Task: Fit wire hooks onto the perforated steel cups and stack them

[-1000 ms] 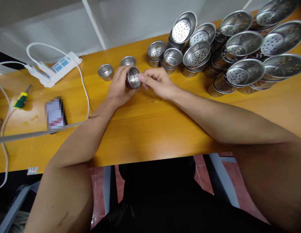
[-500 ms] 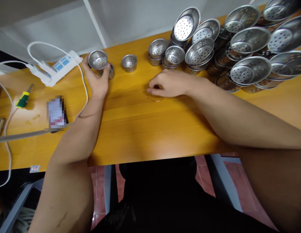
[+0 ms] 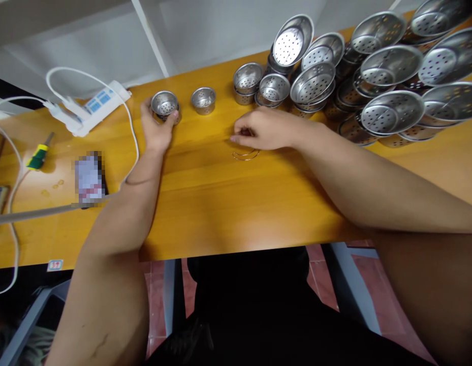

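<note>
Red floor tiles (image 3: 317, 284) lie below your orange-yellow surface (image 3: 205, 203). Your right hand (image 3: 256, 129) curls near thin wire (image 3: 246, 157); its grip I cannot tell. Your left hand (image 3: 155, 129), thumb and fingers spread, grips a perforated metal cup (image 3: 165, 104) before the grey wall (image 3: 228, 25).

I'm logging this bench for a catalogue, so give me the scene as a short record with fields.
Left hand: around a metal cup
Right hand: above the table, by thin curved wire; grip unclear
Between hands: lone cup, upright
Far right: many stacked cups with perforated bottoms
Left side: white power strip, phone, green-and-yellow-handled tool
</note>
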Action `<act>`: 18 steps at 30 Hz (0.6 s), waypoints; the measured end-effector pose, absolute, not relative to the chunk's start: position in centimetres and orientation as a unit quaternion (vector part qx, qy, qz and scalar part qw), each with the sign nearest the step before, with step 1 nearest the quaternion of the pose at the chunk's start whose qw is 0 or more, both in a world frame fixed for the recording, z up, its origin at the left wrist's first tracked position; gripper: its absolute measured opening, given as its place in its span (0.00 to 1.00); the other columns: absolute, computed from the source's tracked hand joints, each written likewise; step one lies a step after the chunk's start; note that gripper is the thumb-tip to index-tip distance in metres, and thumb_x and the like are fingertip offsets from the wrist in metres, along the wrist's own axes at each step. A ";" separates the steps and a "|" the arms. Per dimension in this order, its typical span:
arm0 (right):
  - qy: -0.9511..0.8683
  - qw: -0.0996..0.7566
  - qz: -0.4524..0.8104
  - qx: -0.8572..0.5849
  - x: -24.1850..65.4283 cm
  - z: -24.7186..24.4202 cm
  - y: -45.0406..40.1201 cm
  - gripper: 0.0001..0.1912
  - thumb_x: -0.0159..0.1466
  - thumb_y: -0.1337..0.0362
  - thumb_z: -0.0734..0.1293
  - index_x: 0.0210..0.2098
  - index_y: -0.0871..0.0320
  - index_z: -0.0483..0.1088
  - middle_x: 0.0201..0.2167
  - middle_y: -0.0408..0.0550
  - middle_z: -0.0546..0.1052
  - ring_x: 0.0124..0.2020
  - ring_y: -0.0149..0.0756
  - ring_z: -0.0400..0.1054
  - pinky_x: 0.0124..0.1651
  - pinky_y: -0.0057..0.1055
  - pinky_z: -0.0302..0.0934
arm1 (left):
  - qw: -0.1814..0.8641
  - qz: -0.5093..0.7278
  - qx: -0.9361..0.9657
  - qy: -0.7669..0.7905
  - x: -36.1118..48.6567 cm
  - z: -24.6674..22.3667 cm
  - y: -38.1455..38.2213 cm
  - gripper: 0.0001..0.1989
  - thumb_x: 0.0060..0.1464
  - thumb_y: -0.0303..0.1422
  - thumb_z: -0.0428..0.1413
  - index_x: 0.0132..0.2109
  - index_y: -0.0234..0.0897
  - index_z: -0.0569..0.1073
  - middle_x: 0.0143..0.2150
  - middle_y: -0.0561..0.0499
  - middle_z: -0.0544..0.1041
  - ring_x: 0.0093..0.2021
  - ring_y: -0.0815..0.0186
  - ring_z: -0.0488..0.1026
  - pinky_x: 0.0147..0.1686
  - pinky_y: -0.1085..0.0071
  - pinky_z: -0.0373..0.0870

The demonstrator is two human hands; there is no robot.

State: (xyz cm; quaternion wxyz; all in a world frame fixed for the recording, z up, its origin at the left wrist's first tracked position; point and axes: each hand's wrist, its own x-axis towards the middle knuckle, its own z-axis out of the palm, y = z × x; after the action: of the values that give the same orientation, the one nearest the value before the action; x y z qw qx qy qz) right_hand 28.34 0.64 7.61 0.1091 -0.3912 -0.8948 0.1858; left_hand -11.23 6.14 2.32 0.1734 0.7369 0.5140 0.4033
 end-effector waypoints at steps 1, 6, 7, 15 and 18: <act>-0.894 0.108 0.182 -0.395 28.3 7.7 0.6 0.25 0.88 0.40 0.71 0.46 0.53 0.86 0.37 0.52 0.86 0.44 0.50 0.80 0.52 0.44 0.67 | 0.175 0.407 0.734 0.515 -11.4 2.3 6.0 0.47 0.73 0.84 0.60 0.66 0.47 0.76 0.70 0.48 0.90 0.96 0.54 0.66 0.96 0.41 0.66; -0.843 0.150 0.098 -0.507 27.9 9.5 -0.8 0.26 0.89 0.41 0.69 0.62 0.57 0.85 0.68 0.71 0.86 0.65 0.70 0.83 0.65 0.57 0.76 | 0.152 0.425 0.727 0.517 -11.4 1.8 6.9 0.44 0.77 0.82 0.56 0.64 0.45 0.76 0.68 0.48 0.91 0.96 0.59 0.67 0.95 0.45 0.66; -0.819 0.161 0.079 -0.545 28.0 9.9 -1.0 0.28 0.89 0.41 0.68 0.68 0.57 0.84 0.77 0.74 0.81 0.69 0.74 0.82 0.68 0.61 0.76 | 0.145 0.414 0.743 0.505 -11.3 1.6 7.3 0.45 0.80 0.82 0.51 0.65 0.44 0.76 0.69 0.48 0.91 0.98 0.62 0.62 0.95 0.45 0.62; -0.792 0.210 0.122 -0.560 32.6 5.6 2.7 0.44 0.88 0.26 0.61 0.82 0.52 0.77 0.57 0.69 0.85 0.64 0.71 0.75 0.71 0.63 0.68 | 0.040 0.511 0.722 0.466 -11.5 -0.9 9.0 0.56 0.82 0.75 0.55 0.92 0.42 0.49 1.00 0.47 0.60 1.02 0.68 0.14 1.00 0.32 0.19; -0.806 0.216 0.145 -0.532 33.5 4.0 4.2 0.42 0.91 0.27 0.59 0.71 0.57 0.82 0.49 0.68 0.84 0.62 0.64 0.74 0.71 0.56 0.65 | 0.012 0.503 0.752 0.425 -10.7 -1.1 8.2 0.53 0.82 0.72 0.57 0.95 0.54 0.47 1.02 0.52 0.54 1.04 0.59 0.18 1.03 0.28 0.22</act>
State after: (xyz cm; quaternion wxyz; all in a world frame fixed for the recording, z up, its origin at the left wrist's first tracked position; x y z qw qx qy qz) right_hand 33.52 4.15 4.03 0.2163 -0.5320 -0.8057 0.1452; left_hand -10.69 8.19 -1.08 0.0117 0.7523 0.4251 0.5031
